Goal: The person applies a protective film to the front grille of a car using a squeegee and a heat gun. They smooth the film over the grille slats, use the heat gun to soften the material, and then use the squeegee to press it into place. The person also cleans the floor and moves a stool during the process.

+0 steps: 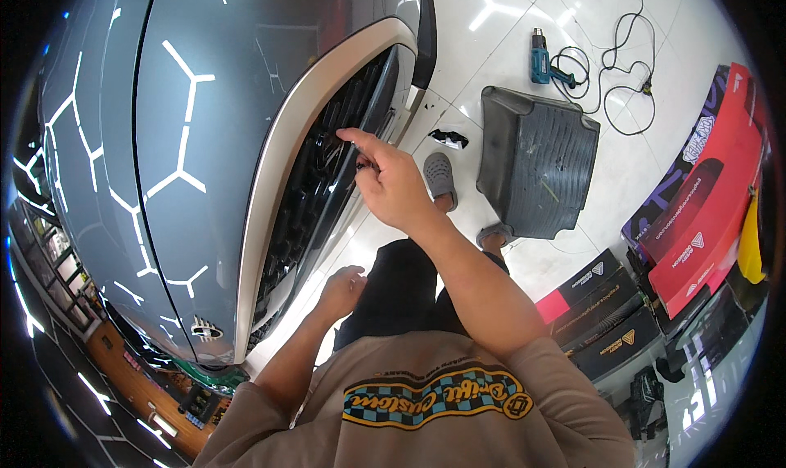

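At the front of a grey car [205, 140], head view only: right hand [393, 181] raised against the black grille [327, 189], forefinger stretched out and touching the grille's upper part just under the pale trim band [286, 140], other fingers curled in loosely. Something small and dark seemingly pinched near the thumb, too small to tell what, so grip there not readable. Left hand [344, 288] lower down, near the grille's bottom edge, fingers bent into a loose fist, holding nothing visible; touching the car or just beside it, cannot tell.

Hood reflecting white branching ceiling lights. Down on the white tiled floor [508, 58]: 2 grey clogs [440, 177] on the feet, a small black scrap [449, 138] just beyond the toes, a dark ribbed floor mat [536, 161] beside the right foot. Farther off, a teal heat gun [540, 58] with its black cable [614, 67] looped loosely. At the right edge, red and black boxes [696, 214] stacked near each other.
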The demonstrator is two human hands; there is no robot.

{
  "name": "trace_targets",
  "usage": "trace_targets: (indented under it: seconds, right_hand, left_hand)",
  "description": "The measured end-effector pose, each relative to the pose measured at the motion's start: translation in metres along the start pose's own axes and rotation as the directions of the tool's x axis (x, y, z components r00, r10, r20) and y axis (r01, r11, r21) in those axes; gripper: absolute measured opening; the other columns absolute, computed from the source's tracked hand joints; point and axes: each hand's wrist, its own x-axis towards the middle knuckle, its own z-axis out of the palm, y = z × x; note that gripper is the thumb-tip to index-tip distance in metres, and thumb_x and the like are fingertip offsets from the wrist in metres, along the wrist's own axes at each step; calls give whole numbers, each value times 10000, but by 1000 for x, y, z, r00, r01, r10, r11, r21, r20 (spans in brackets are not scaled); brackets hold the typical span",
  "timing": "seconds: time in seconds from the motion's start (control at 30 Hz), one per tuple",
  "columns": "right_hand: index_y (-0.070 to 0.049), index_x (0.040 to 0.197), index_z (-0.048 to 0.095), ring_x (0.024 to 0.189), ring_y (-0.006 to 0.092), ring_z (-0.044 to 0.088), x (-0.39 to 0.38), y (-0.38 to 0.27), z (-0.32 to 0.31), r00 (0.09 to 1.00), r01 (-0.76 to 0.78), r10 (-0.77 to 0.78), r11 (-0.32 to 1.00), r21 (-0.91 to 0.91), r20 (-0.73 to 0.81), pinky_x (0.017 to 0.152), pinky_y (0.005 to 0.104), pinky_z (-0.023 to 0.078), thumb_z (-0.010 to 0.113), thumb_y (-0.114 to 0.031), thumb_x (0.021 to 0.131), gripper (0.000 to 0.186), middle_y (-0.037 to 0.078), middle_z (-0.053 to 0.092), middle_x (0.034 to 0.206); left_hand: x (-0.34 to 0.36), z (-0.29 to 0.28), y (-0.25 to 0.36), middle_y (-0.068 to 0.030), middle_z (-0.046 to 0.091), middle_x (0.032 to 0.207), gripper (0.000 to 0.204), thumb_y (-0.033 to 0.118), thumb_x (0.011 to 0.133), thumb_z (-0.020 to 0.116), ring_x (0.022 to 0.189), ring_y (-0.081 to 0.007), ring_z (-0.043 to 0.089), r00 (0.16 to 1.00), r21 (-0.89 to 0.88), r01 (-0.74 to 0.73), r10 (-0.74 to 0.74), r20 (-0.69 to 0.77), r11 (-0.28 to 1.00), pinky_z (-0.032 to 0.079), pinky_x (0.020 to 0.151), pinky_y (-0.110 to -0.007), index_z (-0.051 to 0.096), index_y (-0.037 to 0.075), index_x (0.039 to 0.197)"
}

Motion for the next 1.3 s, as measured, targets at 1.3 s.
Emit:
trace_targets:
  seconds: [1.3]
  right_hand:
    - [-111,1140,514,532,83,396,-497,-104,-137,435,-859,638,505,82,635,475,237,305,586,-87,855,295,3,504,773]
  left_hand:
    - [-321,251,118,-114,710,838,202,164,978,545,735,-178,655,834,-296,-542,460,-304,787,512,720,-311,664,11,1039]
